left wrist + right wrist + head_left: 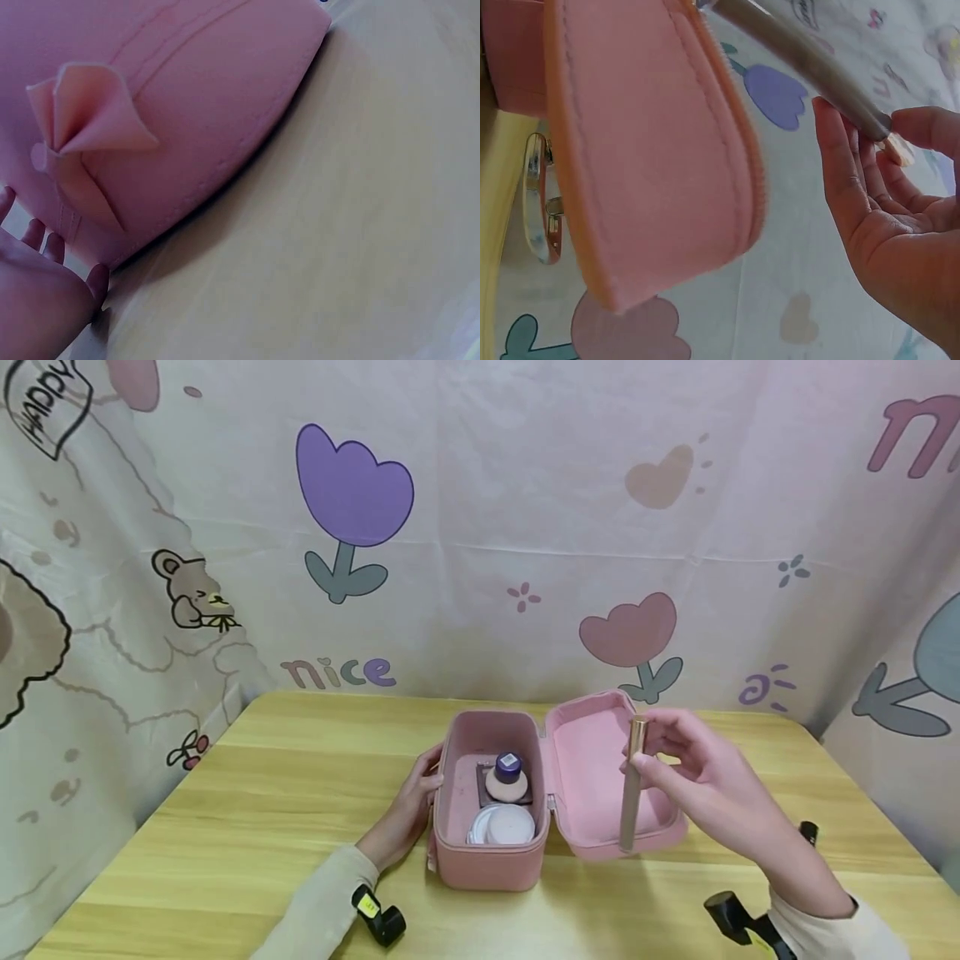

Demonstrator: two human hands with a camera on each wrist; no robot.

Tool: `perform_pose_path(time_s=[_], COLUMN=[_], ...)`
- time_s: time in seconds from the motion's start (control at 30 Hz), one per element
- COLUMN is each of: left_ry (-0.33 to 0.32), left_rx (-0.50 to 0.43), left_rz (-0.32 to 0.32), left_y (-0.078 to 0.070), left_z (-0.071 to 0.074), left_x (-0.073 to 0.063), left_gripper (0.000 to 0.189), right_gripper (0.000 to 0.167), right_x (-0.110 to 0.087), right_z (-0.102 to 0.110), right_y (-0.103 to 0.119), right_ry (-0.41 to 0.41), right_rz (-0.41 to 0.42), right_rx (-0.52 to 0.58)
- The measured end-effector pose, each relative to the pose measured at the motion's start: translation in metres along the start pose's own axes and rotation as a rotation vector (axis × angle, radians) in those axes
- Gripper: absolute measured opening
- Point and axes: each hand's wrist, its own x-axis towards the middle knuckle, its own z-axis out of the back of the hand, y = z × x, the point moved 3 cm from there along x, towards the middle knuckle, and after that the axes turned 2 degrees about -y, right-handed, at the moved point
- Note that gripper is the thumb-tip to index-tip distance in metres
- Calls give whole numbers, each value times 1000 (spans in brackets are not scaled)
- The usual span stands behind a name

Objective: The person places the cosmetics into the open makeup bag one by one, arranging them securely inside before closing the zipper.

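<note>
A pink cosmetic case (489, 868) stands on the table with its lid (588, 768) hinged out to the right. My left hand (405, 806) rests against the case's left side, its fingers touching the wall near a pink bow (97, 112). Between thumb and fingers, my right hand (693, 768) pinches a slim taupe cosmetic tube (632, 797) by its gold-capped end, above the open lid. The tube (810, 64) slants in the right wrist view. Inside the case are a blue-capped bottle (507, 783), a dark flat square item (483, 793) and round white items (510, 825).
The wooden table (262, 827) spreads around the case. Behind it hangs a pale cloth (480, 485) printed with flowers and a bear. A metal ring (540, 199) sits beside the pink case in the right wrist view.
</note>
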Motion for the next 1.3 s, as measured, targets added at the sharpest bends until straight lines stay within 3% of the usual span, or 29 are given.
perform_pose_path(time_s=[0.17,0.4,0.63,0.8,1.13,1.3], left_ry=[-10,-16,-16,-15,-26,-7], left_rx=[0,-1,6,8,9,3], left_rz=[-4,-5,-11,-12,-12,8], left_y=[-2,-1,-2,-1,-2,-1], left_z=[1,0,1,0,3,1], left_x=[0,2,1,0,-1,-1], left_gripper=[67,67,67,67,66,66], right_gripper=[34,29,29,34,40,38], right_x=[11,28,44,55,79,85], right_z=[-4,-7,-17,-29,-51,-58], right_y=[6,14,18,22,30,27], right_ry=[66,186,230,226,287,285], right_rz=[6,-31,-92,-72,44,41], right_rx=[-38,9,1,-34,-66,-63])
